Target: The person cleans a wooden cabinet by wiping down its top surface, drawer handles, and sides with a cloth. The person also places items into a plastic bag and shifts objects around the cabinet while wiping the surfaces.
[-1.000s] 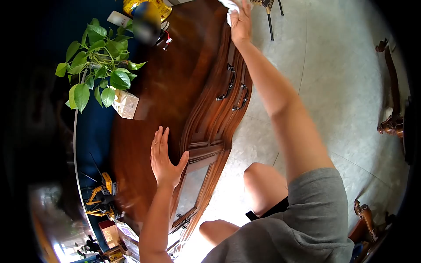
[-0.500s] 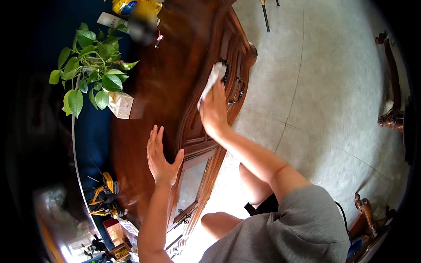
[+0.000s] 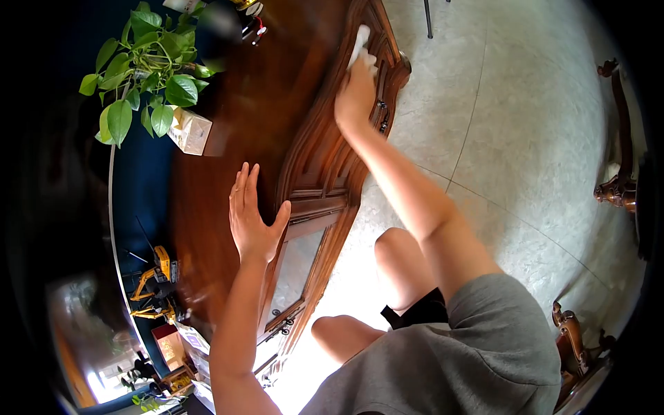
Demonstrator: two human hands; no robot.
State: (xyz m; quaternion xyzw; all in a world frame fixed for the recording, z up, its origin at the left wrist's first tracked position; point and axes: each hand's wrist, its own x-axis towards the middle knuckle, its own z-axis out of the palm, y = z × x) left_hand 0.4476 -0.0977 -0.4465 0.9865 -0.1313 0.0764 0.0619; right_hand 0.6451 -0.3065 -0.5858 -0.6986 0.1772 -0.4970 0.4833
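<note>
My right hand (image 3: 356, 93) grips a folded white cloth (image 3: 359, 45) at the far end of the dark wooden cabinet (image 3: 304, 169). The cloth lies against the carved front of the cabinet, close to its top edge. Black metal handles (image 3: 382, 116) show just below that hand. Fingers spread, my left hand (image 3: 254, 220) rests on the glossy cabinet top near the front edge and holds nothing. Below it, the cabinet front has a glass panel (image 3: 299, 270).
A leafy green plant (image 3: 149, 76) and a tissue box (image 3: 189, 131) stand along the back. Yellow toy excavators (image 3: 158, 273) and a red box (image 3: 168, 346) sit nearer. Carved wooden furniture (image 3: 570, 332) stands on the grey floor (image 3: 526, 138) at right.
My right hand has moved with the cloth farther along the cabinet front, toward its far end. My left hand stays spread on the top. The view has shifted slightly.
</note>
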